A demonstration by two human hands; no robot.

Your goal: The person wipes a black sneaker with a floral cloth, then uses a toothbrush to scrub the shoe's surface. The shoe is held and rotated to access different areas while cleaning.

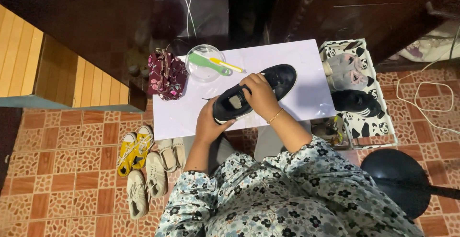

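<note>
A black sneaker with a white sole (282, 77) lies across the white tabletop (297, 57), toe pointing to the far right. My left hand (208, 124) grips its heel from below. My right hand (261, 93) rests over the middle of the shoe at the laces and tongue, a thin gold bangle on that wrist. Both sleeves are floral blue-grey fabric.
A clear bowl (205, 63) with a green brush and a yellow brush stands at the table's far edge, a maroon floral pouch (166, 76) to its left. Yellow, white and beige shoes (143, 163) lie on the tiled floor at left. A patterned bin (373, 124) of shoes stands right, a black stool (400, 179) near it.
</note>
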